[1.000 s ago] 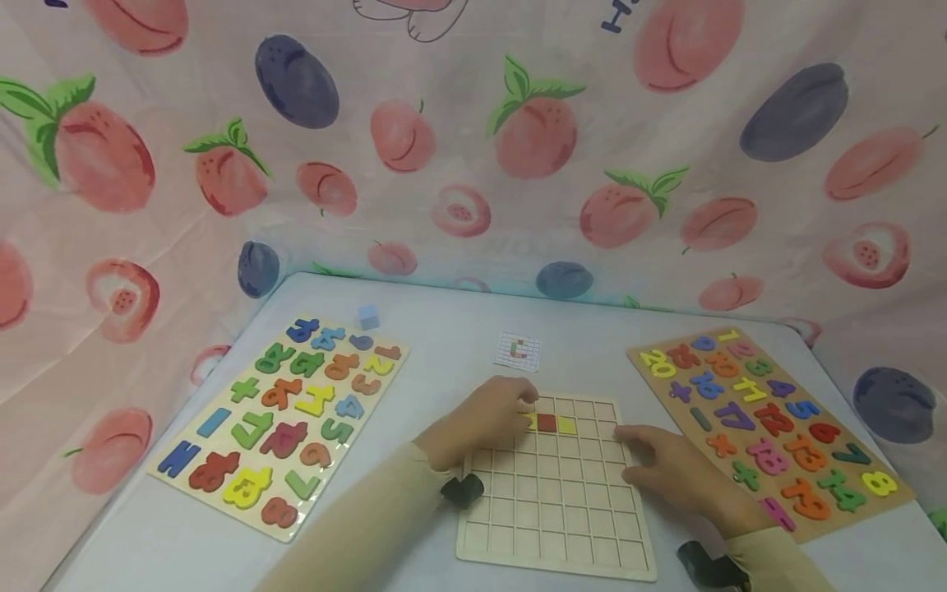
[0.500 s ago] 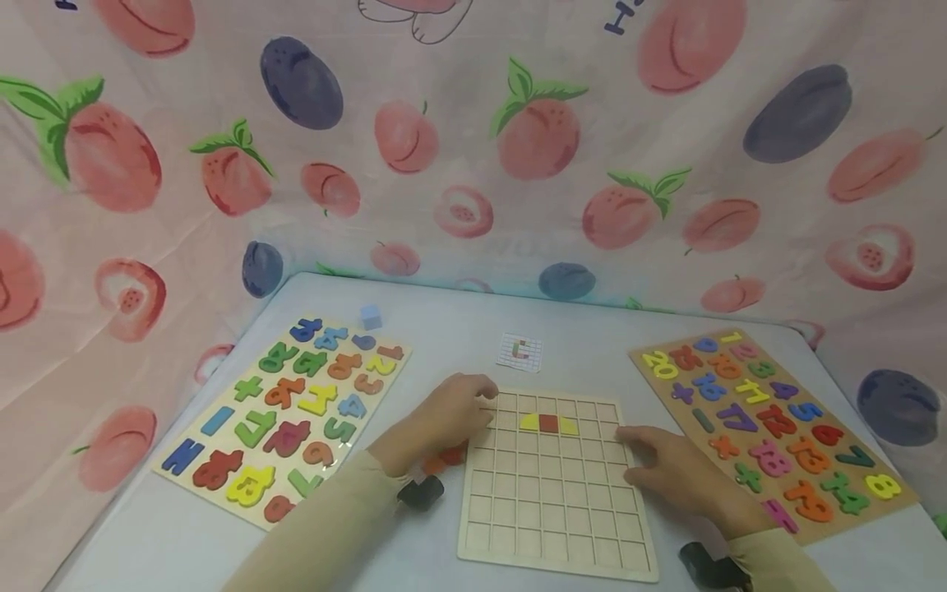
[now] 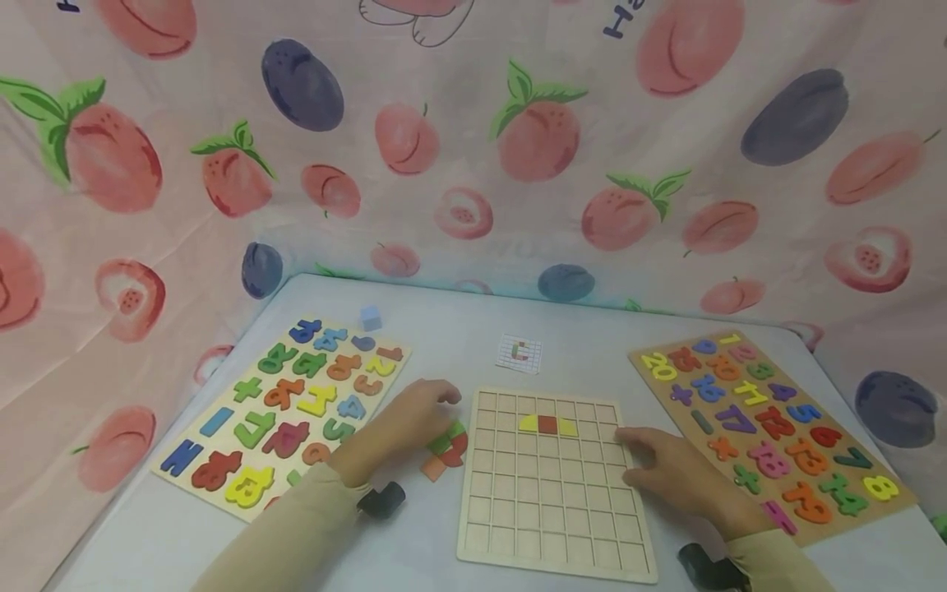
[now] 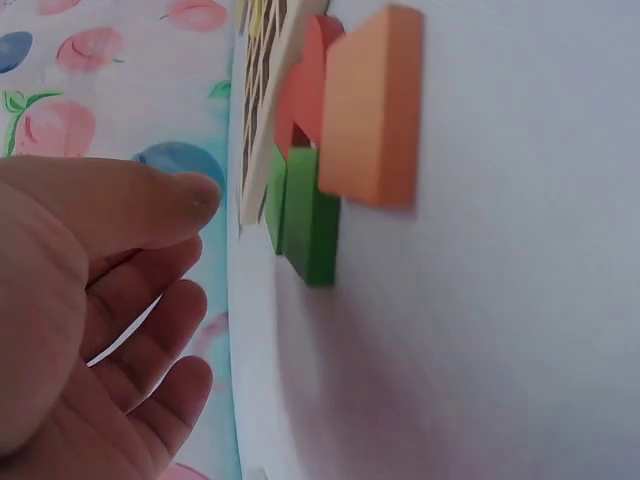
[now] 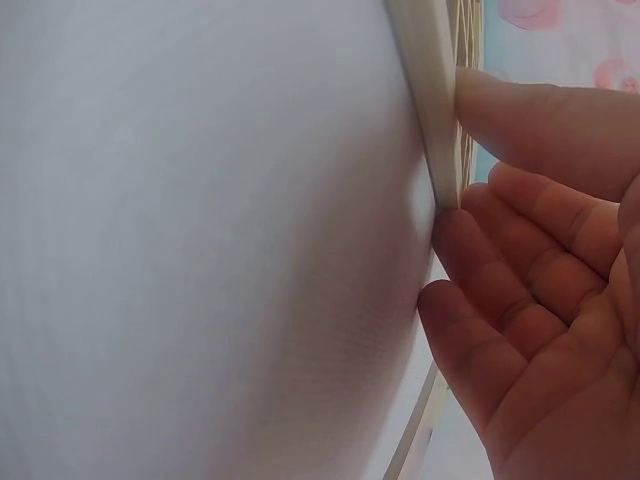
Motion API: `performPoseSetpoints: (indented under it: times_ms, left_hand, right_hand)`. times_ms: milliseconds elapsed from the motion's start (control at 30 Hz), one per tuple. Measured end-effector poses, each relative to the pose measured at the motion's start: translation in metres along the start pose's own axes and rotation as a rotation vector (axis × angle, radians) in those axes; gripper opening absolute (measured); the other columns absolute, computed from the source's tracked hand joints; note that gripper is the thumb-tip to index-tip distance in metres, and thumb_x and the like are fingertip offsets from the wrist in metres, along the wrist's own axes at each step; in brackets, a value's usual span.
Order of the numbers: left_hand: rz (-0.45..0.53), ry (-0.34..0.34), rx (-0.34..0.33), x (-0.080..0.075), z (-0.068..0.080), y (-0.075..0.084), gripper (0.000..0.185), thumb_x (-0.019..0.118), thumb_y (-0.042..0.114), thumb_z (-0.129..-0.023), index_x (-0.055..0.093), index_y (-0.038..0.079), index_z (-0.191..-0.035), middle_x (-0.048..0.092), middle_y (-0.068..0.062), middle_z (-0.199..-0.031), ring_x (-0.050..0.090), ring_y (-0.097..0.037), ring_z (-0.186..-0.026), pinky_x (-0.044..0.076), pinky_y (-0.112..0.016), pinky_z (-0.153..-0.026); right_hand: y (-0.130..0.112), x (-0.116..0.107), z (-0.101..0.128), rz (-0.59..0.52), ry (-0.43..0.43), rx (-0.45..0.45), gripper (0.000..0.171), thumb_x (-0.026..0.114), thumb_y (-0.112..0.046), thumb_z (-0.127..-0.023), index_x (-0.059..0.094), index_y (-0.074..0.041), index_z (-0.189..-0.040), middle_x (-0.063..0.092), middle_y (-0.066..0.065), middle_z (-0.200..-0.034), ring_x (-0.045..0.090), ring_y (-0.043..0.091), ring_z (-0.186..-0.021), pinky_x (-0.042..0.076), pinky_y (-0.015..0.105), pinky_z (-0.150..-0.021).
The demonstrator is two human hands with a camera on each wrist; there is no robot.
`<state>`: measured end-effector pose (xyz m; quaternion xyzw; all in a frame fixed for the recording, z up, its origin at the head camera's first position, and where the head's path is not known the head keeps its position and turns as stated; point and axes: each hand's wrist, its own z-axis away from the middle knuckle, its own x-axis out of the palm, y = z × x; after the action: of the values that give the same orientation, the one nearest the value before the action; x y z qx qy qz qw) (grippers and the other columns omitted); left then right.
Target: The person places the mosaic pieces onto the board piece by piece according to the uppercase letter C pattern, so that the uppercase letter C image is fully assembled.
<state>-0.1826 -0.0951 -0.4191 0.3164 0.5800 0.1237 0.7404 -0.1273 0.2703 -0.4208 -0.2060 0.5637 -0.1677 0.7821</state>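
One flat, pale wooden board with little square cells (image 3: 558,493) lies on the white table (image 3: 444,353), and from my far-off seat I tell every place by it. Near the board's far side, a red square tile (image 3: 547,424) sits in a row between two yellow curved tiles (image 3: 528,423).

Just left of the board I see a loose bunch: green tiles (image 3: 440,445), red curved tiles (image 3: 459,446) and an orange square tile (image 3: 433,469). I think they lie so close because that makes them easy to reach. Behind the board is a small white paper card with a coloured picture (image 3: 519,353), probably put there to be looked at.

The right hand (image 3: 669,469) touches the board's right edge, I guess to stop it sliding. Its fingers bend softly, with a wide gap between thumb and first finger, and I see no squeezing.

The left hand (image 3: 410,419) hangs left of the board, just beside the bunch. Its thumb reaches out and its other fingers curve loosely, about half open. I see nothing in them, and the thumb touches no tile.
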Motion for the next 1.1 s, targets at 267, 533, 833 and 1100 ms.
performPoseSetpoints:
  times_ms: [267, 533, 833, 1100]
  left_hand:
    - [-0.006, -0.017, 0.041, 0.004, 0.003, -0.013, 0.030, 0.063, 0.009, -0.091, 0.067, 0.011, -0.121, 0.066, -0.004, -0.119, 0.059, -0.022, -0.108, 0.049, -0.043, -0.097]
    - [-0.048, -0.042, 0.141, 0.009, 0.000, -0.017, 0.026, 0.063, 0.005, -0.090, 0.071, 0.014, -0.113, 0.068, 0.002, -0.108, 0.057, -0.017, -0.096, 0.049, -0.039, -0.091]
    - [-0.049, -0.080, 0.125, 0.009, -0.002, -0.017, 0.022, 0.064, 0.007, -0.092, 0.071, 0.013, -0.113, 0.068, 0.003, -0.108, 0.058, -0.018, -0.103, 0.049, -0.040, -0.095]
    - [-0.044, -0.072, 0.114, 0.008, -0.001, -0.017, 0.023, 0.064, 0.006, -0.091, 0.071, 0.011, -0.113, 0.068, 0.000, -0.110, 0.059, -0.020, -0.103, 0.049, -0.042, -0.096]
  right_hand:
    - [0.000, 0.001, 0.000, 0.006, 0.001, 0.015, 0.062, 0.078, -0.022, -0.084, 0.056, -0.006, -0.140, 0.047, 0.022, -0.147, 0.034, 0.048, -0.138, 0.028, 0.064, -0.109]
    - [0.000, 0.001, 0.000, 0.005, 0.001, 0.007, 0.062, 0.078, -0.021, -0.084, 0.056, -0.006, -0.140, 0.047, 0.022, -0.148, 0.034, 0.048, -0.138, 0.028, 0.064, -0.109]
    - [0.001, 0.000, 0.000, 0.007, 0.000, 0.001, 0.062, 0.078, -0.022, -0.085, 0.055, -0.006, -0.141, 0.046, 0.022, -0.148, 0.034, 0.048, -0.138, 0.028, 0.064, -0.109]
    - [0.002, 0.000, 0.000, 0.005, 0.002, -0.005, 0.062, 0.079, -0.022, -0.085, 0.056, -0.006, -0.140, 0.046, 0.022, -0.148, 0.034, 0.048, -0.138, 0.028, 0.063, -0.109]
